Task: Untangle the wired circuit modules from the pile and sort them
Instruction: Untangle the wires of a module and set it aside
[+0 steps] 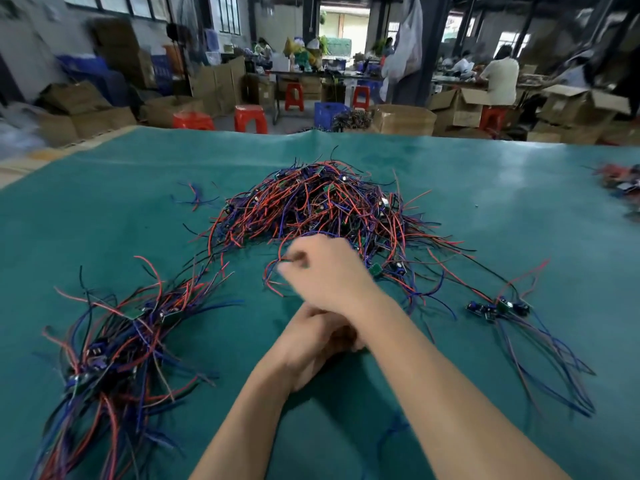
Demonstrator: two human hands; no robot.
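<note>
A big tangled pile of wired circuit modules (pixel 325 206), with red, blue and black leads, lies mid-table on the green mat (pixel 485 209). My right hand (pixel 322 271) sits at the pile's near edge, blurred, its fingers curled and pinching a red wire (pixel 277 268) that loops out of the pile. My left hand (pixel 308 341) lies on the mat just below it, crossed under my right wrist, which hides its fingertips. A laid-out bundle of modules (pixel 114 344) lies at the near left. A small group of modules (pixel 495 308) with long blue leads lies at the right.
Another heap of wired parts (pixel 620 183) sits at the far right edge of the table. A loose wire scrap (pixel 195 199) lies left of the pile. Beyond the table are cardboard boxes, red stools, a blue crate and seated people at benches.
</note>
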